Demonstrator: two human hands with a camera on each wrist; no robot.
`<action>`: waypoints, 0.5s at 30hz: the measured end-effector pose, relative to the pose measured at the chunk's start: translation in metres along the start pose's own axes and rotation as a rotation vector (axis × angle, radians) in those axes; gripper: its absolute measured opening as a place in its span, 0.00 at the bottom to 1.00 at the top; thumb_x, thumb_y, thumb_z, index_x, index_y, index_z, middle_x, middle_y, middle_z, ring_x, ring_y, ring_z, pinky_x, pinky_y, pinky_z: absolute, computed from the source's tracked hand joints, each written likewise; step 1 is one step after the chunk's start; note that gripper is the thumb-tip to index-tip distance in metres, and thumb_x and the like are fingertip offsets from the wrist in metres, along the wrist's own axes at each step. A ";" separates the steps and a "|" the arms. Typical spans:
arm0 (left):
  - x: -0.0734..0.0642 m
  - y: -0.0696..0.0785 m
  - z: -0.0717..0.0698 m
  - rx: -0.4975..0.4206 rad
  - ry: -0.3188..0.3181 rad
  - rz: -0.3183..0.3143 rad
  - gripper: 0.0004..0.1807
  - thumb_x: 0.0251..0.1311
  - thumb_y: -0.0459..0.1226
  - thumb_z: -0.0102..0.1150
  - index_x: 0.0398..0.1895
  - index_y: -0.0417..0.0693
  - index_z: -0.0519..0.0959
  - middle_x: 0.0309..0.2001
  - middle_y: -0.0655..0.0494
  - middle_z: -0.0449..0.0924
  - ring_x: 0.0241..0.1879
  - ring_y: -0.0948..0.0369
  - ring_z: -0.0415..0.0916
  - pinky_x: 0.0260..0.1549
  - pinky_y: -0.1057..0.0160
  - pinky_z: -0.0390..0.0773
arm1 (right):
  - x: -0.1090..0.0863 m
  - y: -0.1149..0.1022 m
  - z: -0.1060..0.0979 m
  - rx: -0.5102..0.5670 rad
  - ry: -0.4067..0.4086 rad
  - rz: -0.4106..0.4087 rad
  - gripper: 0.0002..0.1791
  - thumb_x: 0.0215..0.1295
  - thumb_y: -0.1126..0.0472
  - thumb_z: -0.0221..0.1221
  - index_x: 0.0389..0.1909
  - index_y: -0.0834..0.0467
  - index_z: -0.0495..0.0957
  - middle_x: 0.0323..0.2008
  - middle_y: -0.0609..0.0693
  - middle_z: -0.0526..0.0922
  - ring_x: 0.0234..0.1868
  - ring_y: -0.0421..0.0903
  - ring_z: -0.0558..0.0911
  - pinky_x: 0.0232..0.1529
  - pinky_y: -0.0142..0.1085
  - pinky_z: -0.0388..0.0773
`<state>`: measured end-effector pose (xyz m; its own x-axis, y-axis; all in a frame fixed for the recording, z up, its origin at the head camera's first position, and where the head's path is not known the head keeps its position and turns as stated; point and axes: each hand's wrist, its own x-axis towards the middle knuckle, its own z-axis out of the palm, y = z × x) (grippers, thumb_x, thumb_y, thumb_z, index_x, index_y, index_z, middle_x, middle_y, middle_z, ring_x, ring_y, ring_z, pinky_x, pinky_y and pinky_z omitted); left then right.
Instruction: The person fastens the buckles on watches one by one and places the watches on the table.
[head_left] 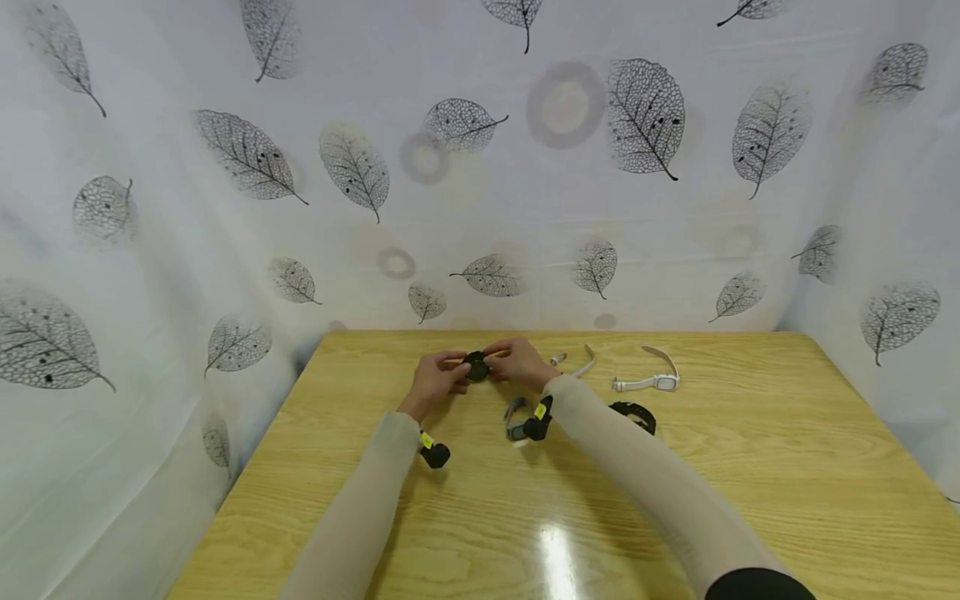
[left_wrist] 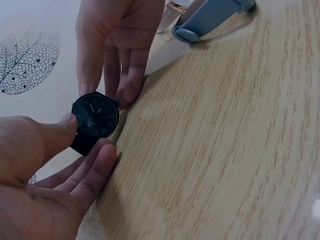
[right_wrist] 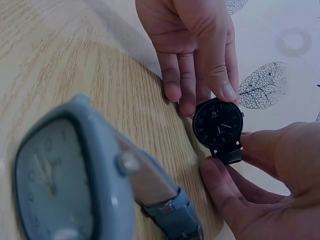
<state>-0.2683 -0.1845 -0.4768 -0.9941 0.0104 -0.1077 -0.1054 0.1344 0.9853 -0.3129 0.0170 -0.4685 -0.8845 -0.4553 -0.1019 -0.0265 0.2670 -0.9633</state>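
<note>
A wristwatch with a round black dial (right_wrist: 218, 125) and black strap is held up over the far part of the table, between both hands. My left hand (head_left: 437, 379) pinches its left side, thumb at the edge of the face and fingers behind. On the other side my right hand (head_left: 519, 364) grips the watch by its strap end, thumb and fingers close to the case. The dial (left_wrist: 97, 115) faces up toward the wrists, its pale hands and numerals visible. Most of the strap is hidden behind the case and fingers.
A blue-grey square watch (head_left: 516, 427) stands on the wooden table (head_left: 750, 467) just below my right wrist. Farther right lie a white watch (head_left: 663, 382), another white strap (head_left: 585, 365) and a black band (head_left: 637, 414), partly behind my sleeve. A leaf-print curtain (head_left: 480, 208) hangs behind the table.
</note>
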 end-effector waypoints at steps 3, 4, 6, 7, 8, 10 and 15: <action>0.000 -0.001 0.000 -0.004 0.000 0.003 0.20 0.70 0.29 0.62 0.63 0.32 0.77 0.52 0.33 0.83 0.31 0.57 0.85 0.34 0.58 0.88 | 0.001 0.001 0.000 -0.004 0.002 -0.001 0.19 0.75 0.67 0.58 0.63 0.69 0.77 0.56 0.69 0.82 0.45 0.58 0.88 0.45 0.43 0.87; 0.001 -0.002 0.000 -0.004 0.000 0.003 0.20 0.69 0.28 0.62 0.63 0.32 0.77 0.52 0.33 0.83 0.30 0.58 0.85 0.34 0.59 0.88 | 0.002 0.001 0.001 -0.008 0.002 -0.002 0.19 0.75 0.67 0.59 0.62 0.69 0.78 0.56 0.69 0.82 0.45 0.58 0.88 0.45 0.43 0.87; 0.001 -0.002 0.000 -0.006 0.004 0.000 0.20 0.69 0.28 0.62 0.62 0.31 0.77 0.53 0.33 0.83 0.30 0.58 0.85 0.33 0.59 0.88 | 0.001 0.001 0.001 -0.025 0.004 -0.004 0.18 0.75 0.67 0.59 0.62 0.69 0.78 0.56 0.68 0.82 0.45 0.58 0.88 0.44 0.43 0.87; 0.001 -0.003 0.000 -0.008 0.007 -0.002 0.20 0.69 0.28 0.62 0.62 0.31 0.77 0.53 0.33 0.83 0.29 0.58 0.85 0.33 0.60 0.88 | 0.001 0.000 0.001 -0.038 0.006 -0.005 0.18 0.75 0.67 0.59 0.62 0.68 0.78 0.56 0.68 0.83 0.45 0.58 0.89 0.44 0.43 0.87; 0.000 -0.003 0.000 -0.009 0.008 -0.002 0.20 0.69 0.28 0.63 0.62 0.30 0.77 0.52 0.33 0.83 0.29 0.58 0.84 0.33 0.60 0.88 | 0.001 -0.001 0.002 -0.053 0.009 -0.005 0.18 0.75 0.66 0.59 0.62 0.68 0.78 0.56 0.68 0.83 0.44 0.58 0.89 0.44 0.43 0.87; 0.000 -0.003 0.001 -0.008 0.011 0.000 0.20 0.69 0.28 0.63 0.62 0.30 0.77 0.52 0.33 0.83 0.29 0.58 0.85 0.33 0.60 0.88 | -0.001 -0.003 0.002 -0.079 0.012 -0.006 0.18 0.75 0.66 0.59 0.62 0.67 0.78 0.56 0.68 0.83 0.44 0.57 0.89 0.43 0.43 0.87; 0.000 -0.003 0.001 -0.003 0.016 0.004 0.20 0.68 0.28 0.64 0.61 0.31 0.78 0.51 0.34 0.83 0.30 0.57 0.85 0.34 0.58 0.88 | -0.002 -0.006 0.002 -0.107 0.015 -0.008 0.18 0.76 0.65 0.58 0.62 0.67 0.79 0.56 0.68 0.83 0.43 0.56 0.89 0.41 0.43 0.88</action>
<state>-0.2683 -0.1842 -0.4799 -0.9948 -0.0049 -0.1013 -0.1010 0.1313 0.9862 -0.3096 0.0145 -0.4634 -0.8908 -0.4455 -0.0895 -0.0829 0.3530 -0.9319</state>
